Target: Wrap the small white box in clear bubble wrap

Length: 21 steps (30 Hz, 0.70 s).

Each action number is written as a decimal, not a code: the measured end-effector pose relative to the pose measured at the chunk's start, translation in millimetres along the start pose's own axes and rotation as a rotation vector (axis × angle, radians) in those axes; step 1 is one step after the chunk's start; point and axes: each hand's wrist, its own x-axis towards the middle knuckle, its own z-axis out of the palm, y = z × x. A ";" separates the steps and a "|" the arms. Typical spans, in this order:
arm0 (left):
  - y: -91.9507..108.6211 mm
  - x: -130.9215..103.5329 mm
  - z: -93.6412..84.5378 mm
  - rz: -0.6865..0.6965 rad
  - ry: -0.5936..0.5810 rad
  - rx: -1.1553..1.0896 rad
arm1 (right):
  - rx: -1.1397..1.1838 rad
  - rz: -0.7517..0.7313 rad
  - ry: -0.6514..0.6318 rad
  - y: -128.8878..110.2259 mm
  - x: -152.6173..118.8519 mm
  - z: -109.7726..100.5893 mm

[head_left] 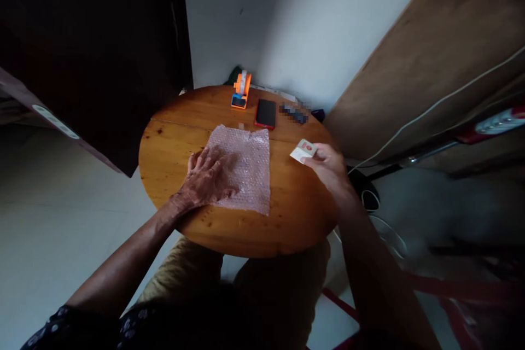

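From the head camera I look down on a round wooden table (172, 145), its top glossy and amber, with knots and a seam running across the boards. My left hand (205, 179) lies flat and spread, palm down, fingers splayed over the near left corner of a sheet of bubble wrap (248, 167). The sheet is roughly square, translucent and pinkish against the wood, its surface pebbled with small round cells, and it lies flat on the table, stretching away from my left hand toward the right and the far side.

My right hand (328, 167) hovers over the table's right edge, well apart from the sheet. Its fingers are closed in a pinch on a small box (303, 150), a flat white cardboard rectangle with a red mark on its top face, which sticks out beyond my fingertips toward the bubble wrap.

Beyond both hands, at the far side of the table, stands an orange plastic tape dispenser (241, 90) with a pale roll in it. To its right lies a phone (266, 113), a smooth dark slab with a red rim, and just past that a small dark oblong object (293, 113), too blurred to make out.
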 end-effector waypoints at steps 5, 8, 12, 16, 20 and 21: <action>0.2 1.9 0.8 -0.003 0.001 -0.054 | 0.175 -0.222 -0.157 -85.5 -24.0 28.3; 1.2 1.4 1.0 -0.024 0.016 -0.087 | 0.085 -0.281 -0.377 -104.7 -31.2 68.7; 3.2 0.9 0.5 -0.035 0.021 -0.117 | -0.036 -0.231 -0.556 -86.6 -36.3 103.3; 2.8 -0.4 -4.7 -0.030 0.028 -0.162 | 0.020 -0.235 -0.573 -74.7 -40.9 102.0; -0.9 -4.6 -12.1 -0.068 0.124 -0.216 | 0.059 -0.259 -0.500 -75.4 -43.6 101.7; -1.7 -5.8 -13.4 -0.077 0.148 -0.216 | 0.058 -0.268 -0.471 -75.4 -44.2 103.4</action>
